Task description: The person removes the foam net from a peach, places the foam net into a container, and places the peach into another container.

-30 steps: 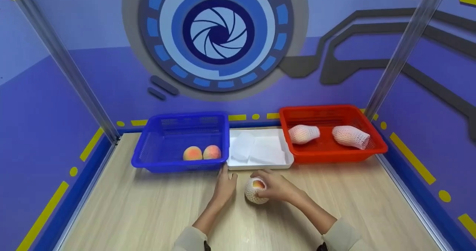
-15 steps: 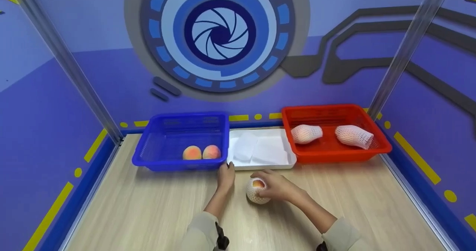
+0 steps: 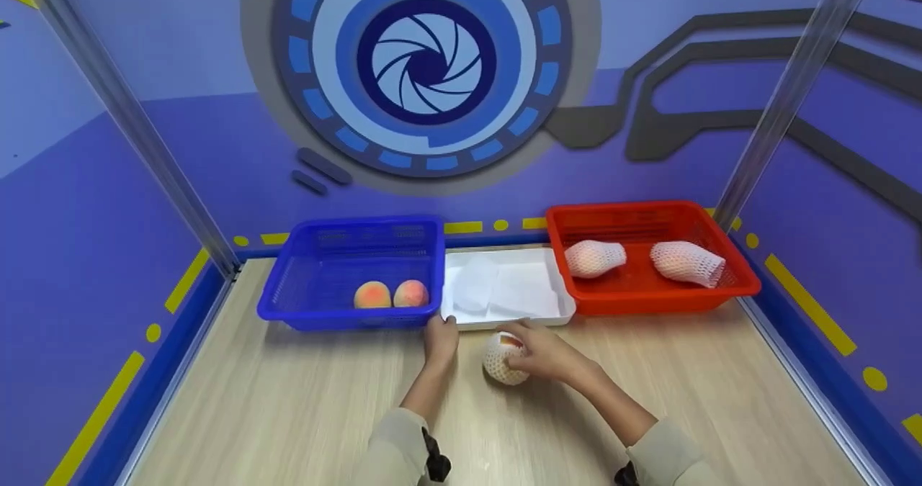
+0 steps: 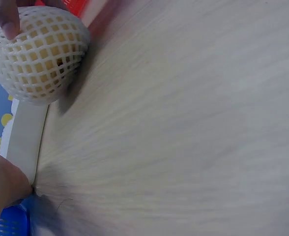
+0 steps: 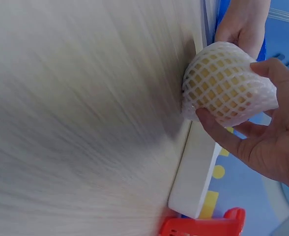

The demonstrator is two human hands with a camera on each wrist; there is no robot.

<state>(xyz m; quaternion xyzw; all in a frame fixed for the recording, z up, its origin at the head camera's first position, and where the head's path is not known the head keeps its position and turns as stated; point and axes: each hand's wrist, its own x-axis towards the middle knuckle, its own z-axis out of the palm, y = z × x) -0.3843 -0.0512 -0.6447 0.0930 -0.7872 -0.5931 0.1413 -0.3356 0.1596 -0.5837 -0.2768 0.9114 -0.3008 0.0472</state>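
Note:
In the head view my right hand (image 3: 551, 353) holds a peach in a white foam net sleeve (image 3: 502, 366) just above or on the wooden table, with thumb and fingers around it. The right wrist view shows the netted peach (image 5: 223, 86) between thumb and fingers. My left hand (image 3: 440, 340) is at the front corner where the blue basket (image 3: 310, 317) meets the white tray (image 3: 518, 321); its fingertips are mostly hidden there. In the left wrist view the left hand (image 4: 4, 182) lies against the end of the tray (image 4: 26, 140).
Two bare peaches (image 3: 372, 295) lie in the blue basket. White sheets (image 3: 522, 291) lie in the tray. A red basket (image 3: 648, 302) on the right holds two peaches in net sleeves (image 3: 677, 261). Purple panels (image 3: 216, 162) enclose the table at the back and sides.
My left hand has moved up to the basket and tray corner, its fingers now less visible. The right hand has shifted slightly up and right with the netted peach, tilting it.

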